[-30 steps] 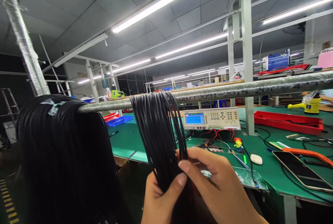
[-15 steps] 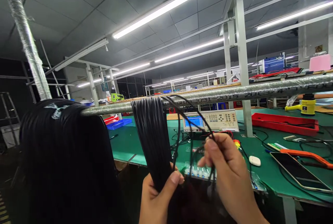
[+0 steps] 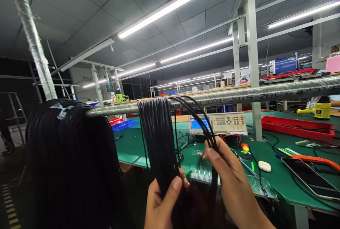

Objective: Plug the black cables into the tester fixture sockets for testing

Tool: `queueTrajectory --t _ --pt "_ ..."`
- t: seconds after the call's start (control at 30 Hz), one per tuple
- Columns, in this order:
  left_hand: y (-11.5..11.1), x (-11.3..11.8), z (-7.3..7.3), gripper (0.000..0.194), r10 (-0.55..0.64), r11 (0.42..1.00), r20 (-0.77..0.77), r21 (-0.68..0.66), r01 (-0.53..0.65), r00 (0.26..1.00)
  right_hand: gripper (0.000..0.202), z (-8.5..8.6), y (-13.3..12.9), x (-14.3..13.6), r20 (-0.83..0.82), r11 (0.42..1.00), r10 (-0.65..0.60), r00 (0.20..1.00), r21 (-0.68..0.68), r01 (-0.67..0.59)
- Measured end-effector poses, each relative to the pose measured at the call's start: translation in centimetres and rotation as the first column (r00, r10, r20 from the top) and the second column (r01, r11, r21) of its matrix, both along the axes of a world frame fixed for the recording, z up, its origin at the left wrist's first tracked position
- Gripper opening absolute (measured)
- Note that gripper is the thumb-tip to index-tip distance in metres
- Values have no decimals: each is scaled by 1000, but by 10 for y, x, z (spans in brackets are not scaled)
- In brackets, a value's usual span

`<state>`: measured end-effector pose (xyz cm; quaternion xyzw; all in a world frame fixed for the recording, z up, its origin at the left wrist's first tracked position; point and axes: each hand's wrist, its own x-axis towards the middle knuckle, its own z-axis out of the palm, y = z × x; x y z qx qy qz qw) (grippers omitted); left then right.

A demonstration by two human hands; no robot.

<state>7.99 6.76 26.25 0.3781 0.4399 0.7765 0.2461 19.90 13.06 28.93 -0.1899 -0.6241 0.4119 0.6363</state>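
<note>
The left hand (image 3: 166,200) pinches the black cable bundle (image 3: 159,133) between thumb and fingers; the right hand (image 3: 228,172) pinches a few separated strands (image 3: 203,122) beside it. Both hang over the metal pipe (image 3: 233,96), likely smooth, springy and bendable, light singly, heavier together, probably best gripped flat below it. Beyond lies the green counter (image 3: 127,149).

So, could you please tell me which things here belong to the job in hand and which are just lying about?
Likely in use:
cable bundle in left hand
separated cables in right hand
metal pipe

Likely lying about:
phone
red tray
white case
</note>
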Motion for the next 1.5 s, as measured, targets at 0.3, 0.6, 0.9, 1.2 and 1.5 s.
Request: queueTrajectory --t 0.3,0.6,0.9,1.2,1.5 --pt "5 3 -5 30 -53 994 110 -89 63 993 24 -4 -6 -12 252 986 169 953 -32 -166" --pt "-1 3 -1 29 -32 999 68 -21 34 997 30 -4 -2 -7 103 985 167 981 -49 -162" --pt "1 3 2 29 -31 999 90 -13 33 995 25 -2 -4 -15 148 979 204 968 -19 -204" --pt "1 0 -2 28 -3 1000 69 -17 4 998 31 -7 -4 -19 84 931 357 930 -113 -347" --pt "4 1 -3 31 -62 995 74 -73 68 995 28 -1 -5 -24 172 943 321 931 -150 -297"
